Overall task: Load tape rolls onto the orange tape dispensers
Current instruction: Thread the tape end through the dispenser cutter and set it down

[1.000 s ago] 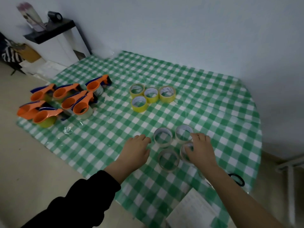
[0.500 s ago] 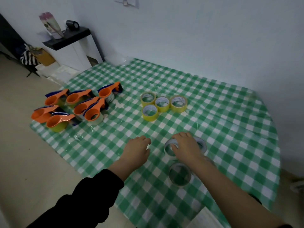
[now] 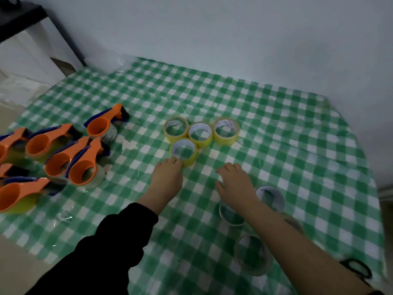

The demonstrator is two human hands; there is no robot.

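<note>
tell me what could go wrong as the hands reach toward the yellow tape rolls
1. The left hand touches the nearest yellow roll, which seems to sit against the other yellow rolls. Lifting it may nudge them out of place.
2. The right forearm passes just over the clear rolls. Pulling back could knock one across the tablecloth.

orange tape dispensers [image 3: 89,158]: 7, two cut off at left edge
yellow tape rolls [image 3: 227,140]: 4
clear tape rolls [image 3: 263,267]: 4, one mostly hidden behind right forearm [image 3: 287,233]
</note>
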